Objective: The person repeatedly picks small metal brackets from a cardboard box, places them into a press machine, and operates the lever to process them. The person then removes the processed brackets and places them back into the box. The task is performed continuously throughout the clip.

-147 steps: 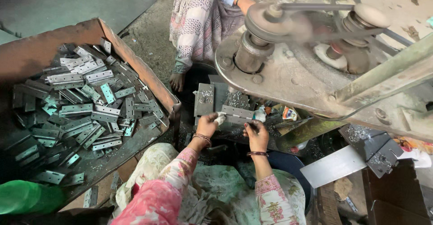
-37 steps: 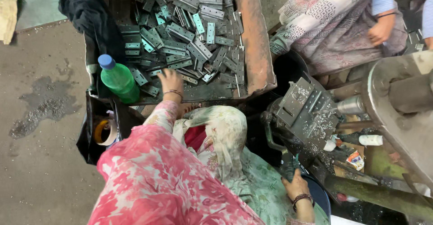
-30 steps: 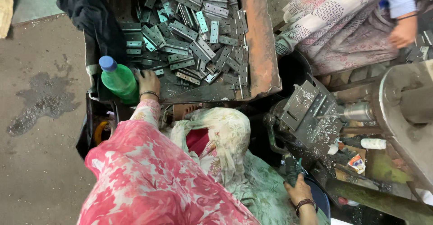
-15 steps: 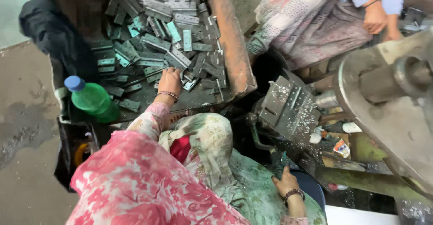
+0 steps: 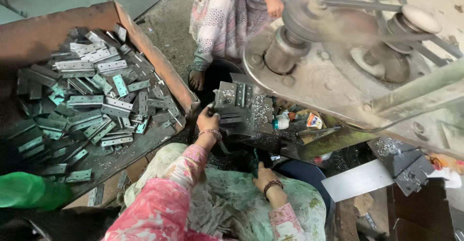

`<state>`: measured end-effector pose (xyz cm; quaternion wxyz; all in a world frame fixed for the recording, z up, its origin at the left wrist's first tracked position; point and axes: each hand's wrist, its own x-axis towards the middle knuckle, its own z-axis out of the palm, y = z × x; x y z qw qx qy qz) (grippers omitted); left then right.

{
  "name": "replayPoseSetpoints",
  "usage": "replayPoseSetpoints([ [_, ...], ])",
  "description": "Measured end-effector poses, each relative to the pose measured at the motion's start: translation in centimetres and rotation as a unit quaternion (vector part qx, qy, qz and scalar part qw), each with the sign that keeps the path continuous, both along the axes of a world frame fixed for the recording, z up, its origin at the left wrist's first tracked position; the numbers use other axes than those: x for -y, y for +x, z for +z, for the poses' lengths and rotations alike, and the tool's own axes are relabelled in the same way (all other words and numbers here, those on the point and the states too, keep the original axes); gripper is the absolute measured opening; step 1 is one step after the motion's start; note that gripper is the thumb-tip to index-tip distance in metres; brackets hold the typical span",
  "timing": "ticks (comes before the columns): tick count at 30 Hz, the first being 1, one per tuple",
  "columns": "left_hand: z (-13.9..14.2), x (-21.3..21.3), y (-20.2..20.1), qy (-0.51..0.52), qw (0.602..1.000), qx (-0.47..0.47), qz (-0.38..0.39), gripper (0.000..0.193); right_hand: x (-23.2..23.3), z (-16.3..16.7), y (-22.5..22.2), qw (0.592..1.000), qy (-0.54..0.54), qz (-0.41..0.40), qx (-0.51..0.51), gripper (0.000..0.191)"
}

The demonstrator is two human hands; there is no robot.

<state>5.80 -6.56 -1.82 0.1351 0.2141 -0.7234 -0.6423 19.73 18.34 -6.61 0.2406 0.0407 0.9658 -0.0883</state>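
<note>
Left hand [image 5: 208,122] is closing its fingers on the left edge of the metal die block [image 5: 241,108] (centre frame, under the press); right hand [image 5: 263,176], at 6 o'clock, is resting on green cloth [image 5: 232,197], grip unclear; hinge plates [image 5: 92,106] are lying in the tray [image 5: 145,43] at 9 o'clock.

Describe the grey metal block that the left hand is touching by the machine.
The grey metal block looks like dull, worn steel, roughly square, with two upright slotted strips on its top face and pale metal shavings scattered over it. It sits tilted under the machine's round base. The left hand rests at its left edge.
</note>
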Motion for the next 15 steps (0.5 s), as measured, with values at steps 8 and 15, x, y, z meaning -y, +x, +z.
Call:
replayPoseSetpoints([
  [8, -1.7, -3.6, 7.2, -0.311, 0.923, -0.084, -0.212, 0.042, 1.3, 1.3, 0.4, 1.000, -0.002, -0.022, 0.009, 0.064],
  [15, -1.5, -6.1, 5.7, -0.613, 0.741, -0.058, -0.267, 0.047, 1.3, 1.7, 0.2, 0.998, -0.002, -0.042, 0.041, 0.061],
])
